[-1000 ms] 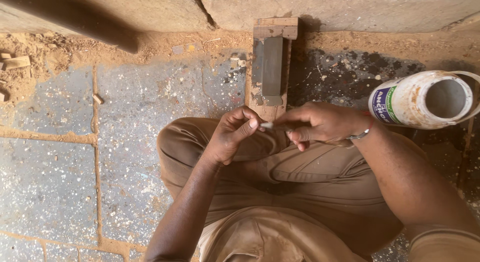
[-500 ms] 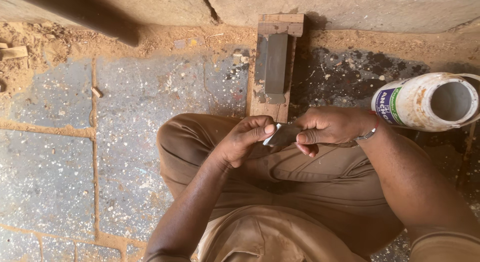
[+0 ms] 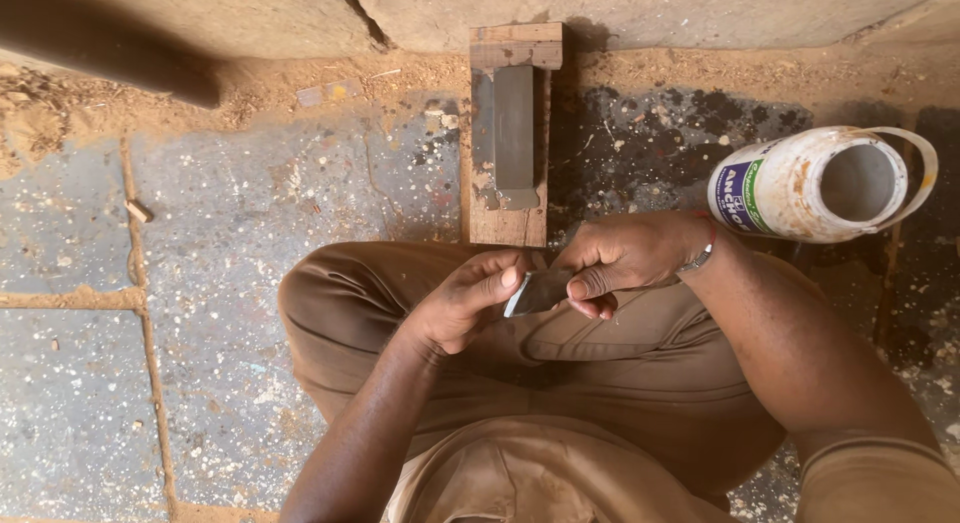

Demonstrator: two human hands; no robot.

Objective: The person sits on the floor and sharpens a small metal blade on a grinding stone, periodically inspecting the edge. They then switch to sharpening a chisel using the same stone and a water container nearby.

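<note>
Sitting cross-legged on a speckled stone floor (image 3: 200,313), the person looks straight down at their own lap, brown trousers filling the lower middle of the view. The floor is made of large grey slabs with sandy joints running between them, flecked all over with pale chips and dust. Along the top edge a rough stone wall (image 3: 650,8) meets the floor, with a band of loose sawdust and sand lying at its foot. A dark stained patch (image 3: 660,143) spreads over the floor to the right of centre.

The right hand (image 3: 625,258) is closed around a small flat metal blade (image 3: 535,293), thumb and fingers pinching its right end. The left hand (image 3: 465,303) is curled with its thumb tip pressed on the blade's left end, the fingers bent beneath; so both hands hold the blade between them, just above the knees. A thin bracelet sits on the right wrist.

Directly beyond the hands, a sharpening stone (image 3: 512,138) lies in a wooden holder (image 3: 510,223) whose near end almost touches the trousers and whose far end butts the wall. To the right, near the right forearm, a stained white plastic jar (image 3: 815,183) lies on its side, its open mouth facing right.

The floor on the left is open, bare but for a small wood scrap (image 3: 138,211) by a joint. The right side is tighter, hemmed by the jar and the wall.
</note>
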